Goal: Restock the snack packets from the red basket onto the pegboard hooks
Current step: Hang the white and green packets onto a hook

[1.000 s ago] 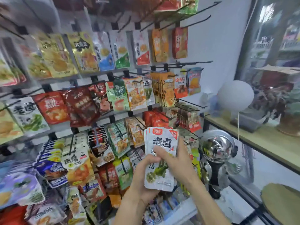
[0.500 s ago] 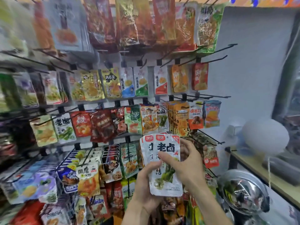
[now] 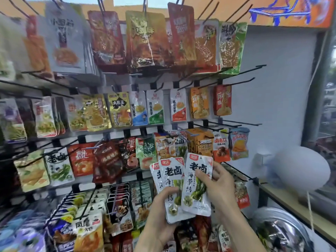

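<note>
Low and centre, before the pegboard: small fan of white foil snack packets printed with black characters and green kelp knots (image 3: 179, 188), three faces showing. Front packet (image 3: 197, 184) now slid out to the right of the stack, where half a second ago all lay squared together as one bundle. Pinched by right hand (image 3: 219, 180), thumb across the printed face near the top, fingers behind. Remainder gripped low by left hand (image 3: 161, 213), thumb on the front, fingers curled round the back. Punched hang hole visible at the top edge of the separated packet, not yet on any hook.

Meaning for the task, as a judgement: one packet singled out for hanging, stack kept in reserve. Likely destination the matching white kelp packet hanging just beyond (image 3: 180, 144), half hidden among its neighbours on a black wire hook (image 3: 182, 138); another of the same print far left on that row (image 3: 59, 167). Main risk: missing the small hole on the hook tip, or dropping the loose stack.

View also swung upward since then: top row of large red and gold noodle bags (image 3: 141, 39) now filling the upper part, empty black hooks (image 3: 241, 84) at right. White balloon (image 3: 298, 168) above the wooden desk (image 3: 294, 204) at right. Red basket not in view.
</note>
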Motion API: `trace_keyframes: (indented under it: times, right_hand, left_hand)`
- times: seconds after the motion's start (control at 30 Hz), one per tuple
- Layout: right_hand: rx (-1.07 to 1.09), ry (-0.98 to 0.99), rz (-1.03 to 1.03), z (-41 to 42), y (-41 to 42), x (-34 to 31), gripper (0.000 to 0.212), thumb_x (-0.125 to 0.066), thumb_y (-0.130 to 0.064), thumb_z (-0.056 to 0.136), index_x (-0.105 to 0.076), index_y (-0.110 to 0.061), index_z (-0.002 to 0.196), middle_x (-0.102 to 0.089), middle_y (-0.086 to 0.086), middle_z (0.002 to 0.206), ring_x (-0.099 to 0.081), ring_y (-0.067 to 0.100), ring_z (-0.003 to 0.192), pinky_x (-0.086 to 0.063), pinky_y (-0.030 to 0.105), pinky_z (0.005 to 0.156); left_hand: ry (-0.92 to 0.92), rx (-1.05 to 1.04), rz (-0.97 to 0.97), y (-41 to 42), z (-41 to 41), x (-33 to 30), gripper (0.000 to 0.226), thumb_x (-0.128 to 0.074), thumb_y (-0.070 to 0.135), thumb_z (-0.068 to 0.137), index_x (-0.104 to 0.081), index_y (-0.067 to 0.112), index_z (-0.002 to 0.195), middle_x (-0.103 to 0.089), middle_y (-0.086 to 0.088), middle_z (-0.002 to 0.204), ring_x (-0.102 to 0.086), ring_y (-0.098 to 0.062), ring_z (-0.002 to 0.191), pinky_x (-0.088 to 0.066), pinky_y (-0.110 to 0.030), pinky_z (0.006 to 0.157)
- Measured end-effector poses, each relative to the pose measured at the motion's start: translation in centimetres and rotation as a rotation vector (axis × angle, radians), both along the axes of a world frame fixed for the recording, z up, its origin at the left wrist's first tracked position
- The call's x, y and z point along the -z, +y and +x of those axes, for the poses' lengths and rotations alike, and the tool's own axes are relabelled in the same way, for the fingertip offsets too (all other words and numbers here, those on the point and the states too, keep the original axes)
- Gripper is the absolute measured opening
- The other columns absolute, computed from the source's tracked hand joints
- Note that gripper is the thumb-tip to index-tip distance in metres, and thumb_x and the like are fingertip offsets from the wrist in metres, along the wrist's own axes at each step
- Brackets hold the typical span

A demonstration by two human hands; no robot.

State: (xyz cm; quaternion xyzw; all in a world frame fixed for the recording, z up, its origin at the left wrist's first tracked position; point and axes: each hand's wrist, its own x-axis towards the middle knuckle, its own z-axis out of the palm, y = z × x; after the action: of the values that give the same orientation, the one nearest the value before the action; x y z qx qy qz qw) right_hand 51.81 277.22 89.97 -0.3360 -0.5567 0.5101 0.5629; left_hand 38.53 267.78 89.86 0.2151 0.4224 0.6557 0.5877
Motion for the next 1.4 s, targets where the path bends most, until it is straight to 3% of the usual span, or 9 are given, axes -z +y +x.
trace_keyframes:
  times: [0.13,0.27,0.43,0.5,0.63,0.83,0.97,1.3,1.4]
  right_hand:
    - [0.058,0.029,0.032,-1.4,2.4,-1.8,0.048,-0.077,-0.026,0.093,-0.044,-0.036,0.126,-0.058,0.0,0.12,-0.06,0.02,0.114,-0.049,0.039,0.094]
    - [0.098,-0.029,0.101,-2.9,4.6,-3.1,0.031,-0.067,-0.022,0.101,-0.046,-0.035,0.12,-0.066,0.009,0.113,-0.065,0.015,0.089,-0.047,0.021,0.066]
    - [0.202,-0.114,0.193,-4.0,6.8,-3.6,0.035,-0.071,-0.019,0.098,-0.047,-0.044,0.107,-0.066,0.013,0.1,-0.051,0.02,0.065,-0.044,0.036,0.061]
    - [0.217,-0.146,0.226,-4.3,7.2,-3.7,0.032,-0.072,-0.018,0.097,-0.051,-0.039,0.109,-0.065,0.003,0.1,-0.054,0.016,0.072,-0.049,0.04,0.067]
    - [0.24,-0.224,0.253,-4.5,7.3,-3.5,0.024,-0.072,-0.018,0.097,-0.063,-0.031,0.114,-0.058,-0.019,0.105,-0.058,0.017,0.101,-0.052,0.042,0.086]
    - [0.313,-0.326,0.293,-4.5,7.3,-3.9,0.028,-0.071,-0.015,0.098,-0.069,-0.025,0.124,-0.065,-0.013,0.124,-0.056,0.013,0.122,-0.043,0.029,0.099]
    - [0.391,-0.409,0.276,-5.6,8.1,-3.6,0.023,-0.073,-0.016,0.096,-0.072,-0.026,0.117,-0.071,-0.009,0.124,-0.063,0.017,0.12,-0.047,0.032,0.095]
    - [0.363,-0.553,0.182,-10.7,11.6,-4.8,0.036,-0.069,-0.016,0.098,-0.067,-0.021,0.134,-0.064,0.003,0.14,-0.064,0.023,0.117,-0.042,0.024,0.095]
    - [0.333,-0.558,0.173,-10.4,11.7,-4.1,0.041,-0.068,-0.018,0.099,-0.064,-0.03,0.137,-0.067,-0.002,0.129,-0.065,0.014,0.081,-0.051,0.023,0.074]
  left_hand:
    - [0.005,-0.046,-0.004,0.6,-2.2,-0.3,0.028,-0.077,0.014,0.074,-0.076,0.003,0.1,-0.074,-0.021,0.102,-0.071,-0.038,0.076,-0.061,-0.045,0.064]
    - [0.021,-0.067,-0.005,0.7,-4.0,0.1,0.035,-0.074,0.014,0.079,-0.078,-0.003,0.109,-0.075,-0.031,0.108,-0.072,-0.043,0.087,-0.054,-0.064,0.1]
    - [0.028,-0.059,-0.015,1.0,-5.3,0.9,0.034,-0.075,0.014,0.078,-0.081,-0.002,0.107,-0.072,-0.033,0.117,-0.069,-0.05,0.108,-0.044,-0.07,0.111]
    - [0.032,-0.041,-0.006,1.1,-5.4,1.0,0.03,-0.074,0.013,0.08,-0.082,-0.001,0.104,-0.073,-0.033,0.116,-0.069,-0.049,0.109,-0.044,-0.07,0.111]
    - [0.036,-0.002,0.007,1.0,-5.1,0.5,0.035,-0.072,0.012,0.079,-0.079,-0.004,0.109,-0.073,-0.034,0.113,-0.075,-0.044,0.095,-0.044,-0.068,0.111]
    - [0.078,0.012,0.022,1.0,-4.7,0.0,0.047,-0.073,0.013,0.078,-0.072,-0.004,0.122,-0.074,-0.033,0.112,-0.077,-0.041,0.09,-0.057,-0.059,0.096]
    - [0.079,0.04,0.038,1.1,-4.8,0.2,0.062,-0.077,0.014,0.076,-0.064,0.001,0.136,-0.073,-0.031,0.119,-0.076,-0.043,0.097,-0.065,-0.048,0.074]
    - [0.04,0.117,0.085,2.0,-5.8,-0.1,0.061,-0.075,0.014,0.077,-0.063,0.001,0.136,-0.072,-0.03,0.123,-0.076,-0.042,0.1,-0.064,-0.045,0.065]
    - [0.04,0.113,0.089,2.2,-6.3,0.2,0.06,-0.075,0.01,0.08,-0.062,0.0,0.138,-0.071,-0.032,0.123,-0.075,-0.044,0.104,-0.066,-0.05,0.071]
